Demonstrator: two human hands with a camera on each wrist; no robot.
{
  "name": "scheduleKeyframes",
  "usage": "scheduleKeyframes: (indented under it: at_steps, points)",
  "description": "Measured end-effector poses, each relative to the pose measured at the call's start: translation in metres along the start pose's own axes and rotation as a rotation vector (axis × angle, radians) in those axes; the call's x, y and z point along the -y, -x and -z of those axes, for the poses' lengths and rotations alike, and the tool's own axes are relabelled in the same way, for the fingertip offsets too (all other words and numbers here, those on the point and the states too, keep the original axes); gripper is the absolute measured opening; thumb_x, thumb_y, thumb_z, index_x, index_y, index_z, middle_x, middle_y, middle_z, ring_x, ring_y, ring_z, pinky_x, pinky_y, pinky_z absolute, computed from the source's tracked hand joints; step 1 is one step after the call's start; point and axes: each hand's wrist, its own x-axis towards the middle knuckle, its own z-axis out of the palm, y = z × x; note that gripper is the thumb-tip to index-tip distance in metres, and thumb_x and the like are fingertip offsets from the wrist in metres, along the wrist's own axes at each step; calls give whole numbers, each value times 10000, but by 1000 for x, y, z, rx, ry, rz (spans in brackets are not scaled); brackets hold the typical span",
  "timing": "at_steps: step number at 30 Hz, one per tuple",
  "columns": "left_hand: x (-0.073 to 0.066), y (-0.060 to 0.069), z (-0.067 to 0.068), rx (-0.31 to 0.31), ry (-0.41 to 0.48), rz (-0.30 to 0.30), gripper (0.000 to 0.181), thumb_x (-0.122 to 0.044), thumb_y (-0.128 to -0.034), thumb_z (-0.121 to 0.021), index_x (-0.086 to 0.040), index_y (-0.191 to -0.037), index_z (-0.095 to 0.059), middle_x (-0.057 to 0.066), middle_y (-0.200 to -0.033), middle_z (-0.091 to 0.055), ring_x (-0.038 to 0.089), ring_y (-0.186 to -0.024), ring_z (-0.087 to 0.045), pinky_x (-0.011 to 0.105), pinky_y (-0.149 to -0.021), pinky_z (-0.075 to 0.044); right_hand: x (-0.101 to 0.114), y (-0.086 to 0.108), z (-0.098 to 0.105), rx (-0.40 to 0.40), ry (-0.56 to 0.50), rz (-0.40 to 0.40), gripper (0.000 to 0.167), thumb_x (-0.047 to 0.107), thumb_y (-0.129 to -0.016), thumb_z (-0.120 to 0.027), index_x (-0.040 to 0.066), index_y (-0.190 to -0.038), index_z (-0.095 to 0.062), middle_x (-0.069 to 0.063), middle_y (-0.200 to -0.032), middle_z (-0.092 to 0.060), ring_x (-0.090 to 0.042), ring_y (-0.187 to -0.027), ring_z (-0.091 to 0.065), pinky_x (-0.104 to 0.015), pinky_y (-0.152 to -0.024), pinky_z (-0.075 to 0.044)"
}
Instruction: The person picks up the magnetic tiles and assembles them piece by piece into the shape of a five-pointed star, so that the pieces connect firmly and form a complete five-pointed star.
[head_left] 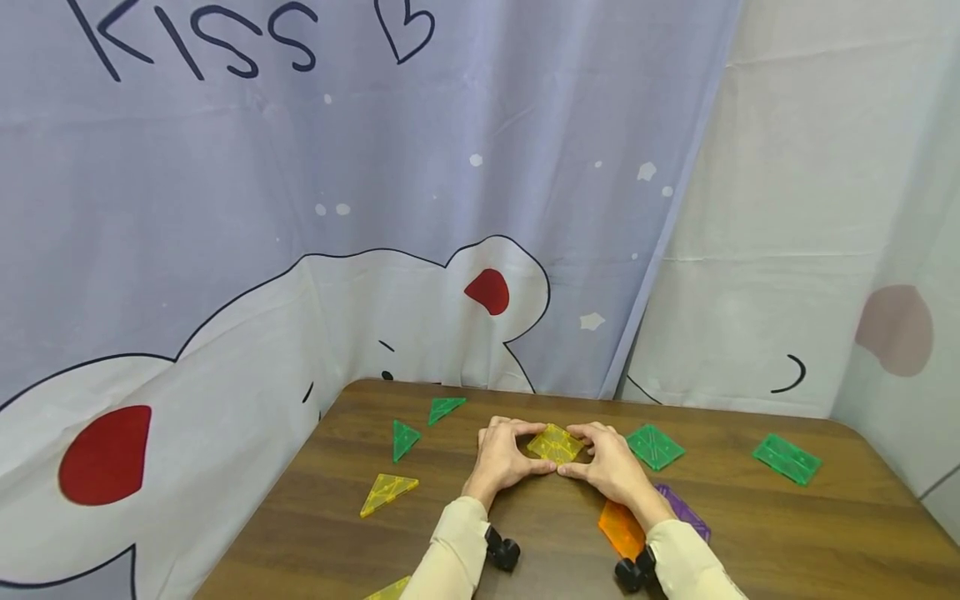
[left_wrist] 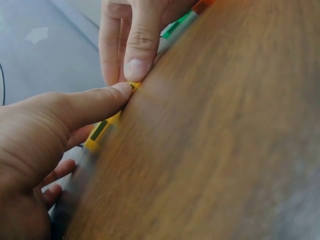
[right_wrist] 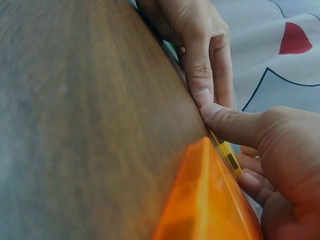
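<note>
A yellow translucent piece (head_left: 556, 444), diamond-like in outline, lies flat on the wooden table between both hands. My left hand (head_left: 504, 457) pinches its left side between thumb and forefinger; my right hand (head_left: 609, 463) does the same on the right side. The two thumbs nearly meet at its near corner. In the left wrist view the yellow edge (left_wrist: 98, 132) shows beneath the left thumb. The right wrist view shows the yellow edge (right_wrist: 230, 159) beside the right hand's fingers, with an orange piece (right_wrist: 205, 200) close in front.
Green triangles (head_left: 405, 439) and yellow triangles (head_left: 387, 492) lie on the left of the table (head_left: 337, 533). Green pieces (head_left: 655, 447) (head_left: 787, 459) lie to the right. An orange piece (head_left: 621, 529) and a purple piece (head_left: 684, 510) are partly under the right forearm. A printed curtain hangs behind.
</note>
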Motion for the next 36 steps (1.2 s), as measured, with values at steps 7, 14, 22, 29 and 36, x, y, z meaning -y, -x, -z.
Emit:
scheduleKeyframes:
  at_steps: [7,14,22,29,36]
  points:
    - [1,-1,0,2,12,1,645,-431,-741,-1061,-243,-1318,-844,7,-1362,-791,255,-1258,-601,469,-1010,-397,2,0,0,7,23,34,719,339,-863,-993,19,-1442,-713,-134,-1353,-720,-283,-1111,-667,-508,-970,-598]
    - [2,-1,2,10,78,-3,718,-398,-757,-1054,-179,-1391,-796,23,-1403,-774,320,-1301,-609,541,-1082,-398,6,3,2,18,43,70,762,335,-884,-976,4,-1495,-664,-194,-1375,-683,-312,-1142,-647,-518,-969,-583]
    - [1,-3,16,-9,252,74,780,-316,-851,-997,-77,-1521,-677,119,-1477,-724,409,-1435,-611,604,-1207,-476,7,3,8,-13,-12,66,870,379,-905,-954,34,-1603,-566,-212,-1475,-625,-440,-1356,-596,-661,-1130,-506]
    - [-5,-3,38,-98,237,106,728,-349,-878,-968,-162,-1524,-690,140,-1548,-661,469,-1451,-564,665,-1190,-464,11,4,8,-35,-97,64,887,377,-934,-928,115,-1667,-501,-204,-1564,-596,-448,-1374,-617,-645,-1129,-523]
    - [-7,2,64,-152,204,100,738,-363,-873,-969,-189,-1532,-688,124,-1562,-656,446,-1471,-558,667,-1189,-465,22,3,6,-37,-190,73,855,345,-939,-928,142,-1660,-515,-166,-1589,-596,-466,-1397,-606,-645,-1153,-510]
